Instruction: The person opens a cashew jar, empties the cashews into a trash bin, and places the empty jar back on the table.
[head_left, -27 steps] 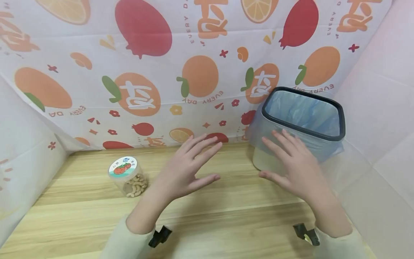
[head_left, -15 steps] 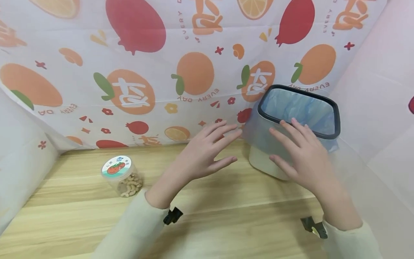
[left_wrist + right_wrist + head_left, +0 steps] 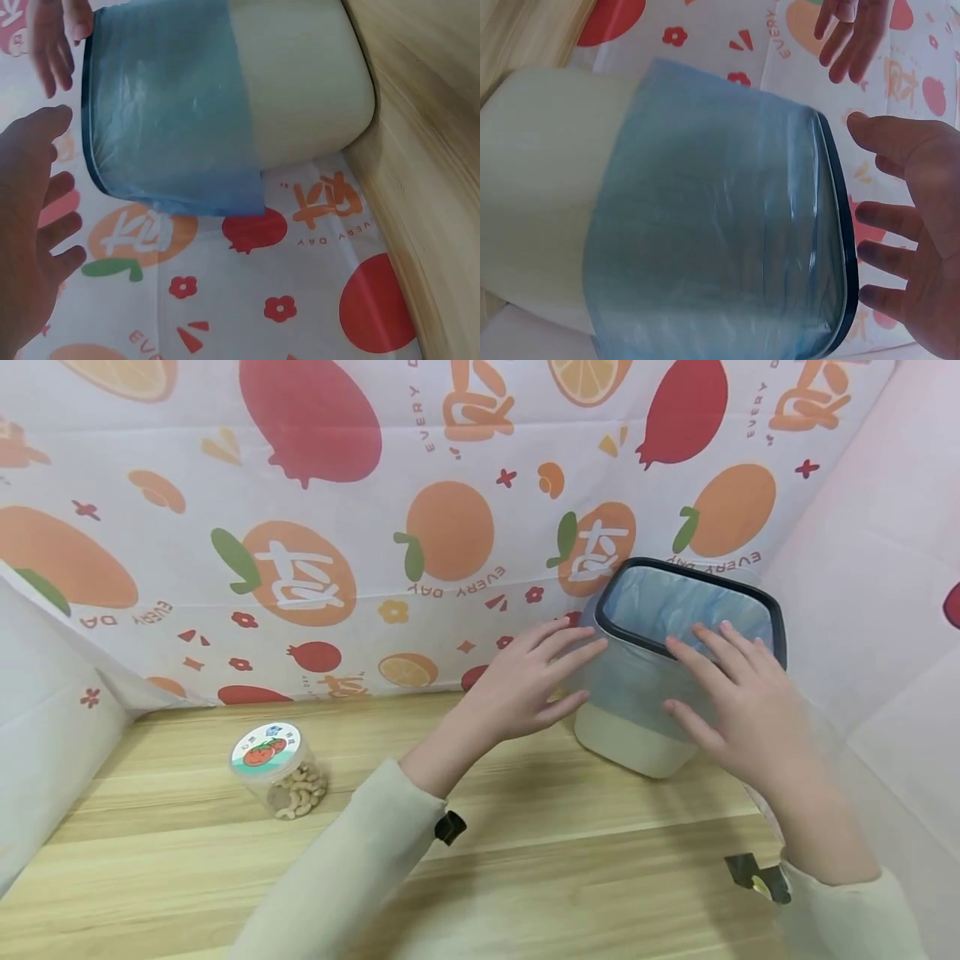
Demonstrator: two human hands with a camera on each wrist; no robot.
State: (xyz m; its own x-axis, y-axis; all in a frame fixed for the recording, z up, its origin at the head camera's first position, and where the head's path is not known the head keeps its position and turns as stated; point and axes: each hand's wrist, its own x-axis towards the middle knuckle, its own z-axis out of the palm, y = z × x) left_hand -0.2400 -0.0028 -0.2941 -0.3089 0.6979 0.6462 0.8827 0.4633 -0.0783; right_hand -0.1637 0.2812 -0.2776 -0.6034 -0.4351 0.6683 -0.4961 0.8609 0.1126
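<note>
A cream trash bin [image 3: 630,739] stands at the back right, lined with a translucent blue bag [image 3: 172,105] folded down over its outside. A black rim [image 3: 617,628] frames its mouth. My left hand [image 3: 525,685] is held in the air at the bin's left side, fingers spread and slightly bent, holding nothing. On the other side, my right hand [image 3: 757,714] overlaps the bin's front right in the head view, fingers apart. The right wrist view has the right hand's fingertips [image 3: 868,294] right at the rim, with nothing gripped.
At the left of the wooden table [image 3: 225,885] sits a clear jar of cashews [image 3: 296,789] with a printed white lid [image 3: 266,749]. A fruit-patterned cloth [image 3: 450,635] hangs behind, and a pale wall covering [image 3: 862,610] rises close beside the bin on the right.
Both hands have moved right, the left one also up and closer to the bin. The right hand has gone further toward the bin's right side. The bin and jar stay in place.
</note>
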